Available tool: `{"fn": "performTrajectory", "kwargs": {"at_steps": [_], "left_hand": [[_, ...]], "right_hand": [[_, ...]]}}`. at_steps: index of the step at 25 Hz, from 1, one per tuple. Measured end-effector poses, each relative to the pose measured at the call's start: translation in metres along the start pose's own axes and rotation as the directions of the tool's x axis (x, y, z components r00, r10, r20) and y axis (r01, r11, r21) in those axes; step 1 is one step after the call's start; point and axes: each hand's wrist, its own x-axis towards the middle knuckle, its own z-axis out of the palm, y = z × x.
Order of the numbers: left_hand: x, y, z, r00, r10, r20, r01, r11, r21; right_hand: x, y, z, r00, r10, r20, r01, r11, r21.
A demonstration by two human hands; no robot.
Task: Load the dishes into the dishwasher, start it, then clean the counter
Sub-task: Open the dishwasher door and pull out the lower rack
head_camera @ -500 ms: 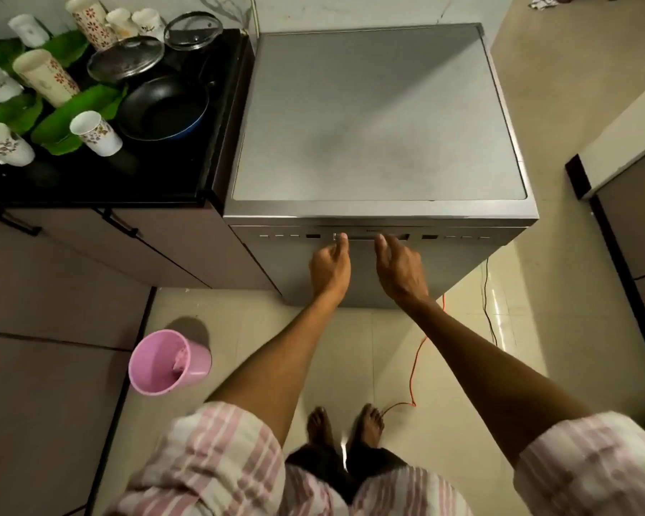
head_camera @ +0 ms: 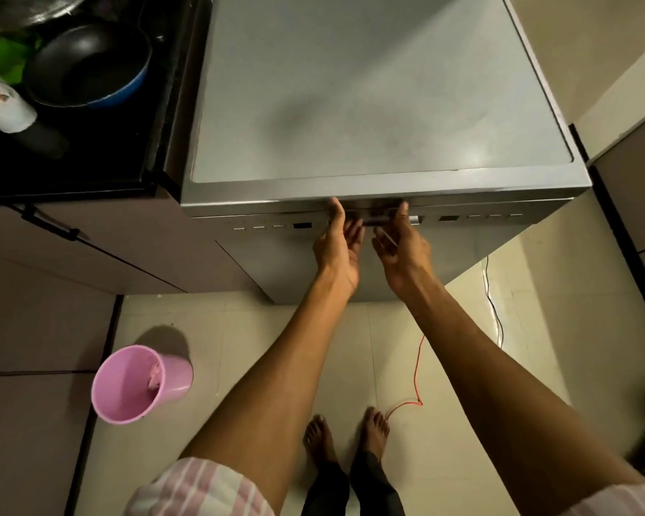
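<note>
A pink bin (head_camera: 138,385) stands on the pale tiled floor (head_camera: 239,366) beside the lower cabinets (head_camera: 90,251), something pink inside it. A thin red wire (head_camera: 417,370) trails over the tiles near a pair of bare feet (head_camera: 350,437), and a dark cable (head_camera: 494,303) runs along farther right.

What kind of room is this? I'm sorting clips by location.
Most likely a home kitchen: a freestanding dishwasher, a black counter holding a frying pan and a cup.
</note>
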Motion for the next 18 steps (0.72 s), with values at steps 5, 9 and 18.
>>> {"fn": "performTrajectory", "kwargs": {"at_steps": [5, 9, 18], "left_hand": [[0.012, -0.002, 0.002, 0.999, -0.013, 0.049, 0.018, 0.994, -0.112], [0.019, -0.005, 0.001, 0.998, -0.004, 0.064, 0.011, 0.994, -0.111], [0.024, -0.011, 0.002, 0.998, 0.04, 0.054, -0.036, 0.997, -0.072]], "right_hand": [[0.008, -0.011, 0.001, 0.99, 0.013, 0.14, -0.065, 0.927, 0.37], [0.009, -0.009, 0.006, 0.987, 0.002, 0.161, -0.067, 0.916, 0.396], [0.026, 0.005, 0.01, 0.984, -0.118, 0.132, 0.068, 0.939, 0.338]]}}
